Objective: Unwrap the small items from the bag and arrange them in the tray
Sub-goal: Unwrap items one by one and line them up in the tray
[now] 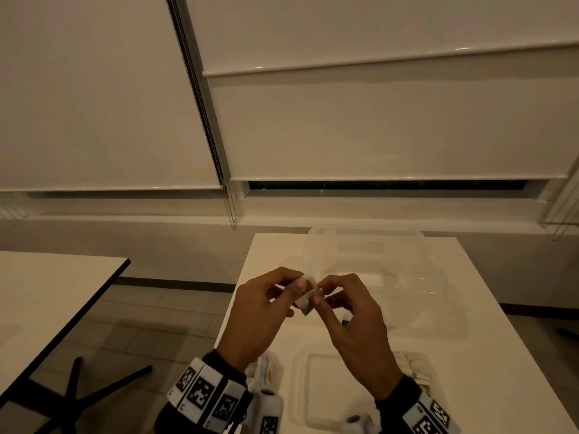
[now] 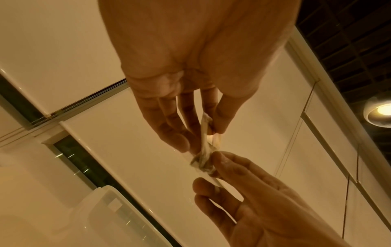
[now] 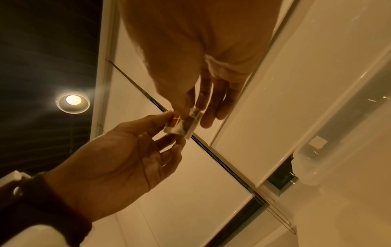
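White surface [image 1: 470,308] under drawn blinds [image 1: 376,126], both hands raised over it.
Left hand [image 1: 260,311] and right hand [image 1: 354,321] each pinch one small wrapped item [image 1: 308,300] between them; clear tray [image 1: 376,264] behind, lid [image 1: 316,386] below.

roller blinds [image 1: 376,126], second table [image 1: 47,283], ceiling lamp [image 3: 73,100]
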A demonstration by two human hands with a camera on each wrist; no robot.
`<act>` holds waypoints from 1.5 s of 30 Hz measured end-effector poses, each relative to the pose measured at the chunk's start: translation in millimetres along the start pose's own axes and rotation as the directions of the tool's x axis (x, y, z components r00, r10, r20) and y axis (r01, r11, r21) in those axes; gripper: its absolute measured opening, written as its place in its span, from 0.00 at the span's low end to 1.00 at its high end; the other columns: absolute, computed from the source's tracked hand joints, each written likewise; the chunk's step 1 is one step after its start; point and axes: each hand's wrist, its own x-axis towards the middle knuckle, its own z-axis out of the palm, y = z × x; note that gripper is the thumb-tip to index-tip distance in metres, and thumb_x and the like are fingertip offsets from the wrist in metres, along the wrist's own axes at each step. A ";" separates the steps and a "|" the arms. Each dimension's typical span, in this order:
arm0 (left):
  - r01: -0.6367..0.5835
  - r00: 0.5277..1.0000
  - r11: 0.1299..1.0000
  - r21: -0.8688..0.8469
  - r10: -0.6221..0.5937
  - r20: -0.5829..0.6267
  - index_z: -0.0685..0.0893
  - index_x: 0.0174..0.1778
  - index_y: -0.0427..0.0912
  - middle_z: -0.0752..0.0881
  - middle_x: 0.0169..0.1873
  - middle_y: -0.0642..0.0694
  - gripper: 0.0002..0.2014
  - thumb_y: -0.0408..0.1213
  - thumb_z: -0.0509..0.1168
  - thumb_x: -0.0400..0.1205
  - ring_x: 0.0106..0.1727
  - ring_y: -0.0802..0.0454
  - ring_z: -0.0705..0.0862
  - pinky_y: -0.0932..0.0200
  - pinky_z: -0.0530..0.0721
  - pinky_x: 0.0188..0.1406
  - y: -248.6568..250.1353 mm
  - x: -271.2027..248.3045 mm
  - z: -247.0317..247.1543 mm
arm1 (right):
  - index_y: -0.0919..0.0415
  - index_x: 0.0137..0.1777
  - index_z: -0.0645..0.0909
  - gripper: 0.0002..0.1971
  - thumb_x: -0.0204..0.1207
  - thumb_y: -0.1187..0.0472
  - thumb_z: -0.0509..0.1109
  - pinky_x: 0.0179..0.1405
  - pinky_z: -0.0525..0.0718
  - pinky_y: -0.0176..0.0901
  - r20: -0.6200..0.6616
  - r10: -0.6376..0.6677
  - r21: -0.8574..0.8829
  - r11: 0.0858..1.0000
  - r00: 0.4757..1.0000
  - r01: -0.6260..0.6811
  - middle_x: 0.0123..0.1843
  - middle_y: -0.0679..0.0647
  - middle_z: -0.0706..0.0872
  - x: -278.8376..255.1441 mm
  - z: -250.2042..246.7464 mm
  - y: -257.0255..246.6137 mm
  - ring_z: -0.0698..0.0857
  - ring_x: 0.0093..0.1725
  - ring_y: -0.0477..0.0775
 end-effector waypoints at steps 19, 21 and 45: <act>-0.100 0.995 0.995 0.029 0.099 0.026 0.90 0.48 0.51 0.92 0.42 0.56 0.06 0.38 0.67 0.86 0.47 0.52 0.90 0.57 0.91 0.45 0.3 2.7 12.4 | 0.52 0.48 0.81 0.03 0.80 0.61 0.72 0.50 0.86 0.37 0.033 0.000 0.079 0.997 0.999 -0.002 0.48 0.44 0.84 1.7 -12.5 2.4 0.87 0.47 0.52; -0.095 0.994 0.995 -0.037 0.097 0.040 0.90 0.50 0.48 0.92 0.43 0.52 0.06 0.39 0.66 0.85 0.47 0.49 0.91 0.58 0.91 0.46 1.9 2.6 14.7 | 0.51 0.49 0.81 0.04 0.80 0.61 0.72 0.51 0.87 0.40 0.037 0.027 0.115 0.993 0.999 -0.031 0.48 0.45 0.85 2.0 -16.5 2.1 0.88 0.48 0.53; -0.033 0.997 0.997 -0.072 0.038 0.071 0.90 0.52 0.42 0.92 0.46 0.49 0.06 0.37 0.68 0.85 0.46 0.48 0.93 0.53 0.93 0.45 6.6 14.7 56.4 | 0.47 0.48 0.79 0.09 0.82 0.65 0.69 0.48 0.83 0.29 0.000 0.108 0.088 0.990 0.994 -0.107 0.51 0.45 0.83 1.5 -50.9 10.5 0.87 0.48 0.47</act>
